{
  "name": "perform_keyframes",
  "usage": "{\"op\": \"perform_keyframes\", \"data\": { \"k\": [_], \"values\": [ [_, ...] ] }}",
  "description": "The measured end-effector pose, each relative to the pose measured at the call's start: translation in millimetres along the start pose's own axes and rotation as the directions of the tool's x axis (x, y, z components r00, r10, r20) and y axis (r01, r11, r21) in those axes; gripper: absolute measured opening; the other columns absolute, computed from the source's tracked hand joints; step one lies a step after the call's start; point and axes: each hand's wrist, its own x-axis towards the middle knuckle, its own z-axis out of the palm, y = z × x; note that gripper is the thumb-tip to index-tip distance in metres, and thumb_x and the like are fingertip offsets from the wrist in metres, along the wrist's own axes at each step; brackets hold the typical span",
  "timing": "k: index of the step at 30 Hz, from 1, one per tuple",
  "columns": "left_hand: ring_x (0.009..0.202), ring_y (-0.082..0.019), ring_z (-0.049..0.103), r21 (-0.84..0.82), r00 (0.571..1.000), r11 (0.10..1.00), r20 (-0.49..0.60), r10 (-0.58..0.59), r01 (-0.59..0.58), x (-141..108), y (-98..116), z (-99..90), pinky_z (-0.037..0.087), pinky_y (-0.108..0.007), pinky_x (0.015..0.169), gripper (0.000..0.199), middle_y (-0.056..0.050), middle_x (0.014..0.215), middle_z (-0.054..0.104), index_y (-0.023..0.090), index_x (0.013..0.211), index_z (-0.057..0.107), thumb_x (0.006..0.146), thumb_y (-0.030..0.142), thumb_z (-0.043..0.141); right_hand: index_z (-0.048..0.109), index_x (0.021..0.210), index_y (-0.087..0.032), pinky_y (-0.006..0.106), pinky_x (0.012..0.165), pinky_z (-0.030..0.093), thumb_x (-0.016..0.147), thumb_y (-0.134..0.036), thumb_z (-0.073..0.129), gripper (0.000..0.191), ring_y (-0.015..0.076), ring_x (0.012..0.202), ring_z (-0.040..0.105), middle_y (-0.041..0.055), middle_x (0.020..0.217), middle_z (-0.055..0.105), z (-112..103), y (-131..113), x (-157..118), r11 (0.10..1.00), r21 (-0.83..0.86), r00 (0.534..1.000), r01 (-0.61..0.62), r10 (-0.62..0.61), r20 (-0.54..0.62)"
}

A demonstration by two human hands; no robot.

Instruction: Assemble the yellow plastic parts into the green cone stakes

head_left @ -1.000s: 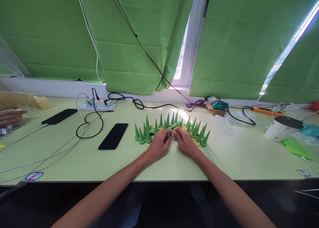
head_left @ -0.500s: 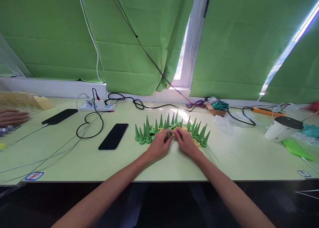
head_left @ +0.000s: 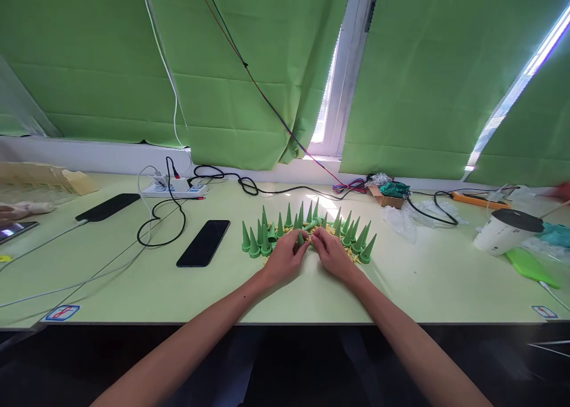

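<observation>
My left hand (head_left: pixel 285 257) is closed on a small green cone (head_left: pixel 300 239), whose tip points up between thumb and fingers. Close beside it, my right hand (head_left: pixel 332 254) pinches a tiny yellowish piece against the cone's lower side; the fingers mostly hide it. Around both hands many green cones (head_left: pixel 254 244) stand upright on the table, and a few lie on their sides, such as the fallen cone (head_left: pixel 312 224) behind my hands. Small yellow pieces (head_left: pixel 354 256) are scattered among the cones.
A black phone (head_left: pixel 203 243) lies left of the cones, with a second dark phone (head_left: pixel 107 207) farther left. Behind are a power strip (head_left: pixel 176 187) and black cable (head_left: pixel 285 190). To the right are a plastic bag (head_left: pixel 401 220), a small cardboard box (head_left: pixel 392 200) and a tilted paper cup (head_left: pixel 503 232).
My two hands stay almost still, fingertips together at the cone. At the far left edge, another person's hand has shifted, and a lit phone shows there now.
</observation>
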Motion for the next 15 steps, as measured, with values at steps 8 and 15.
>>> {"op": "perform_keyframes", "data": {
  "k": [8,15],
  "values": [
    [0.055,-0.013,0.048,0.010,0.999,1.000,0.032,0.018,-0.019,-1.0,2.9,-1.2,0.038,-0.026,0.055,0.016,0.000,0.067,0.057,0.018,0.093,0.059,0.092,0.030,0.048,0.040,0.069,-0.022,0.028,0.054,0.030,0.098,-0.034,0.037,0.032,0.0147,0.054,0.043,-0.0012,0.061,0.050,0.5,4.8,0.6,0.996,-0.090,1.000,0.013,-0.014,-0.004],
    [0.055,-0.014,0.048,0.022,0.999,1.000,0.043,0.017,-0.018,-1.5,2.8,-1.1,0.037,-0.027,0.055,0.017,0.000,0.065,0.056,0.019,0.096,0.061,0.092,0.029,0.048,0.037,0.064,-0.023,0.029,0.052,0.027,0.097,-0.037,0.038,0.036,0.0143,0.050,0.038,-0.0018,0.055,0.045,1.2,4.9,1.1,0.993,-0.122,1.000,0.001,-0.002,-0.014]
  ]
}}
